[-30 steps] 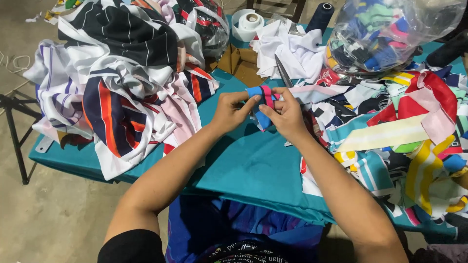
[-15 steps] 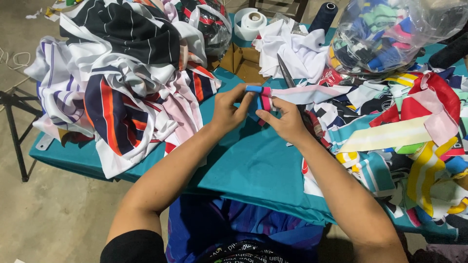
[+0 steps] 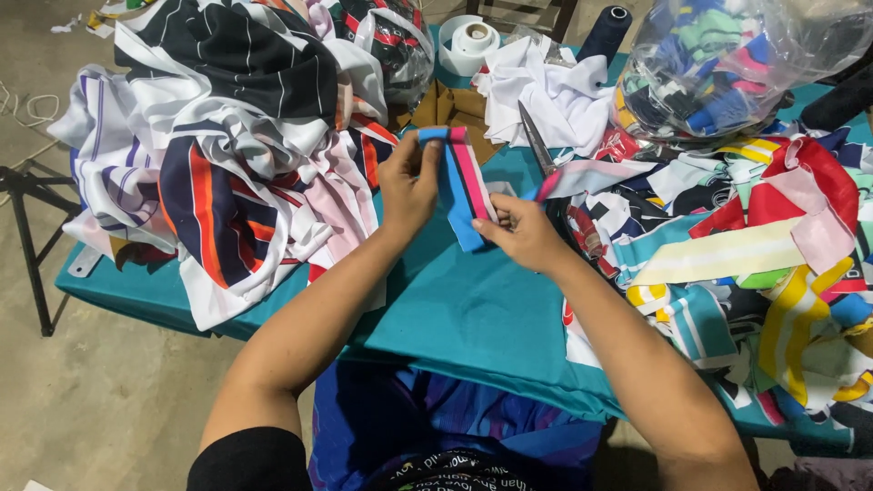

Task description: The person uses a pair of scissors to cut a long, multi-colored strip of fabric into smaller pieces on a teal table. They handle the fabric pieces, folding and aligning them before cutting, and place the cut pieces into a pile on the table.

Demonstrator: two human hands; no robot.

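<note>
- Table (image 3: 473, 318), draped in teal cloth, spanning the scene from left to right.
- Heap (image 3: 227, 155) of striped fabric, navy, white, orange and pink, piled on the left half and spilling over the near-left edge.
- Scraps (image 3: 764, 264) in red, yellow, white and teal, spread over the right side.
- Clear bag (image 3: 727, 64), stuffed with coloured pieces, far right.
- White cloth (image 3: 555, 95), crumpled at the far middle, just left of the bag.
- Left hand (image 3: 406, 186), near the middle, pinching the strip at its upper, folded end.
- Right hand (image 3: 523, 232), just right of the left hand, thumb and fingers closed on the strip's lower part.
- Strip (image 3: 464, 186), blue with pink and black bands, held taut between both hands above the teal cloth at the table's centre.
- Scissors (image 3: 536, 136), lying just beyond the right hand, blades pointing far.
- Tape roll (image 3: 475, 41), white, at the far edge.
- Dark thread cone (image 3: 605, 32), upright right of the roll.
</note>
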